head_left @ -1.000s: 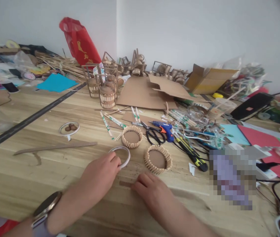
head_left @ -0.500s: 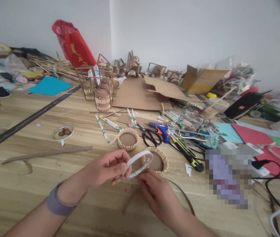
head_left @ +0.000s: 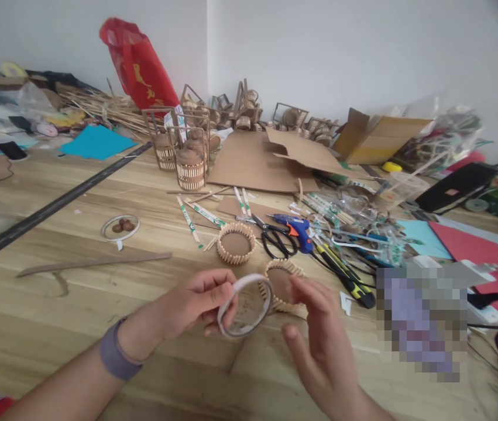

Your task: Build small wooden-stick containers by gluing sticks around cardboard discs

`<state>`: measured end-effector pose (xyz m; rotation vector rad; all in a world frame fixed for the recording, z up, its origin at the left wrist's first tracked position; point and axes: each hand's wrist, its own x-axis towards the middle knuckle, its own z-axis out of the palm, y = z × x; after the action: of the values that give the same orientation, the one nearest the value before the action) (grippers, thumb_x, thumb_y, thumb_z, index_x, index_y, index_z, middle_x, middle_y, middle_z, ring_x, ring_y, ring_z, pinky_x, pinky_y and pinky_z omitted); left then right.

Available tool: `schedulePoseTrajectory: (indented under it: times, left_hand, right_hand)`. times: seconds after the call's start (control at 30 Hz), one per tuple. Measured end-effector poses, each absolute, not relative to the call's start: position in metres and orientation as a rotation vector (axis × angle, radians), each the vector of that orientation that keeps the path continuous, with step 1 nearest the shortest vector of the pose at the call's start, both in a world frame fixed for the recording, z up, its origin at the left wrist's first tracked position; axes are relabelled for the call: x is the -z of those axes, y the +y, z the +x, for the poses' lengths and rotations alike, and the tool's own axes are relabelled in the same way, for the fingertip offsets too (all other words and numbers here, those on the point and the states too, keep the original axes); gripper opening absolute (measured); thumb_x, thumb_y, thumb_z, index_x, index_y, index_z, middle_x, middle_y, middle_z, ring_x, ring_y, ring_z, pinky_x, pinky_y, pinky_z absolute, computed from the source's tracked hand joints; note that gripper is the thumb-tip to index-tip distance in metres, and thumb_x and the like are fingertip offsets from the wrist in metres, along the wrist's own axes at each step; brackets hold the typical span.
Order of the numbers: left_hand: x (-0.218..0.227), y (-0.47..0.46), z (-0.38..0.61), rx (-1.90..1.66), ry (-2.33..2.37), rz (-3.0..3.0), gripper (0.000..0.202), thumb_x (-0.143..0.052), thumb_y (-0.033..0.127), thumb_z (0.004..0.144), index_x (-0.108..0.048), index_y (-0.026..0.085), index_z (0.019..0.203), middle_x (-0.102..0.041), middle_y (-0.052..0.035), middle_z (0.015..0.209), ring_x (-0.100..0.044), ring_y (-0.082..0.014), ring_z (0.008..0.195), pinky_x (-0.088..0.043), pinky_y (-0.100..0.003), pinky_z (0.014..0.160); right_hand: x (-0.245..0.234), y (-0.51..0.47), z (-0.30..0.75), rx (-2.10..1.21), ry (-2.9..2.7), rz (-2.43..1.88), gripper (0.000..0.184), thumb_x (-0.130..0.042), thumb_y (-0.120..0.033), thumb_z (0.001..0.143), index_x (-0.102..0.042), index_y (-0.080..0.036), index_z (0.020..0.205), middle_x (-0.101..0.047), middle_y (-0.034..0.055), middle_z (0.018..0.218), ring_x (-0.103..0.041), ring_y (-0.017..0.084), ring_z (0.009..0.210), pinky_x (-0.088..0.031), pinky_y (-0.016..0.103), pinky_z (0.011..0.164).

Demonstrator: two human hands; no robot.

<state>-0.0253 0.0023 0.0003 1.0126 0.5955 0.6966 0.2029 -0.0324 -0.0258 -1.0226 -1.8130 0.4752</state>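
My left hand (head_left: 196,301) holds a thin white roll of tape (head_left: 245,305) upright above the wooden table (head_left: 55,327), fingers pinched on its left rim. My right hand (head_left: 321,339) hovers just right of the roll with its fingers spread, touching nothing that I can see. Behind the roll lies a round bamboo-stick ring with a cardboard base (head_left: 284,282), and a second such ring (head_left: 236,243) sits a little further back. A brown cardboard strip (head_left: 236,355) lies on the table below the hands.
Black scissors (head_left: 275,238), a blue glue gun (head_left: 295,228) and a yellow-black cutter (head_left: 345,275) lie right of the rings. Another tape ring (head_left: 120,227), a long cardboard strip (head_left: 95,263), cardboard sheets (head_left: 257,161), bamboo baskets (head_left: 189,161) and a red bag (head_left: 138,64) stand further off.
My left hand lifted the tape roll off the table and turned it upright. My right hand left the cardboard strip, touched the roll, then drew back with fingers spread.
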Motion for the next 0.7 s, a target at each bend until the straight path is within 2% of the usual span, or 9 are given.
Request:
schedulePoseTrajectory:
  times: [0.07,0.1,0.2,0.27,0.3,0.4,0.5,0.6,0.7]
  left_hand:
    - [-0.001,0.0,-0.024,-0.564,0.634,1.073,0.052,-0.068,0.066,0.077,-0.053,0.016,0.077,-0.057,0.0043,0.057,-0.036,-0.0049,0.042,-0.026,-0.017,0.04]
    - [-0.002,-0.001,-0.024,-0.509,0.65,1.107,0.054,-0.069,0.067,0.075,-0.054,0.016,0.077,-0.057,0.0043,0.056,-0.037,-0.0052,0.043,-0.026,-0.017,0.041]
    - [-0.003,-0.003,-0.02,-0.453,0.683,1.196,0.052,-0.073,0.066,0.072,-0.059,0.015,0.076,-0.058,0.0036,0.057,-0.044,-0.0073,0.049,-0.03,-0.019,0.047]
    - [-0.004,-0.004,-0.02,-0.501,0.706,1.239,0.051,-0.071,0.065,0.075,-0.061,0.015,0.074,-0.059,0.0029,0.059,-0.047,-0.0089,0.053,-0.032,-0.02,0.051]
    - [-0.004,-0.004,-0.021,-0.54,0.728,1.263,0.05,-0.068,0.065,0.077,-0.062,0.015,0.075,-0.059,0.0025,0.061,-0.048,-0.0095,0.055,-0.032,-0.021,0.052]
    - [-0.008,-0.004,-0.028,-0.664,0.811,1.397,0.044,-0.069,0.059,0.079,-0.067,0.016,0.086,-0.056,0.0036,0.067,-0.044,-0.01,0.058,-0.031,-0.021,0.052]
    - [-0.011,-0.005,-0.033,-0.786,0.856,1.626,0.028,-0.078,0.04,0.078,-0.071,0.021,0.096,-0.057,0.0044,0.074,-0.048,-0.0113,0.066,-0.037,-0.022,0.061]
    - [-0.013,-0.008,-0.032,-0.872,0.894,1.78,0.011,-0.07,0.026,0.085,-0.072,0.022,0.096,-0.061,0.0031,0.078,-0.056,-0.0124,0.073,-0.042,-0.024,0.07]
    - [-0.013,-0.01,-0.03,-0.908,0.924,1.833,0.008,-0.067,0.023,0.087,-0.072,0.021,0.094,-0.063,0.0023,0.078,-0.059,-0.0124,0.072,-0.043,-0.024,0.068]
  right_hand:
    - [0.019,-0.036,0.202,-0.516,-1.914,-0.972,0.044,-0.05,-0.047,0.097,-0.047,-0.025,0.135,-0.06,0.0101,0.117,-0.058,0.024,0.109,-0.049,0.035,0.092]
    - [0.015,-0.038,0.2,-0.593,-1.959,-0.954,0.041,-0.048,-0.05,0.098,-0.05,-0.025,0.131,-0.064,0.0083,0.11,-0.061,0.022,0.103,-0.05,0.032,0.087]
    - [0.004,-0.042,0.192,-0.894,-2.007,-0.991,0.037,-0.043,-0.053,0.099,-0.065,-0.023,0.097,-0.067,0.0017,0.078,-0.063,0.016,0.071,-0.048,0.024,0.064]
    - [0.0,-0.044,0.188,-1.086,-1.965,-1.051,0.044,-0.043,-0.054,0.099,-0.063,-0.021,0.078,-0.061,-0.0007,0.064,-0.056,0.013,0.059,-0.042,0.022,0.055]
    - [-0.001,-0.044,0.187,-1.162,-1.918,-1.075,0.045,-0.044,-0.054,0.098,-0.062,-0.02,0.074,-0.058,-0.0014,0.061,-0.053,0.012,0.056,-0.04,0.021,0.053]
    - [-0.001,-0.042,0.189,-1.31,-1.715,-1.095,0.045,-0.049,-0.058,0.094,-0.058,-0.019,0.073,-0.052,-0.0031,0.058,-0.047,0.01,0.054,-0.037,0.02,0.051]
    - [0.0,-0.039,0.193,-1.382,-1.563,-1.067,0.044,-0.052,-0.059,0.092,-0.057,-0.019,0.074,-0.052,-0.0026,0.06,-0.047,0.011,0.056,-0.039,0.02,0.053]
    - [0.0,-0.037,0.195,-1.41,-1.547,-1.038,0.042,-0.053,-0.057,0.093,-0.061,-0.019,0.079,-0.056,-0.001,0.063,-0.048,0.011,0.058,-0.04,0.021,0.055]
    - [-0.001,-0.038,0.194,-1.41,-1.603,-1.036,0.039,-0.053,-0.057,0.093,-0.067,-0.02,0.093,-0.06,0.0003,0.065,-0.051,0.012,0.06,-0.042,0.022,0.056]
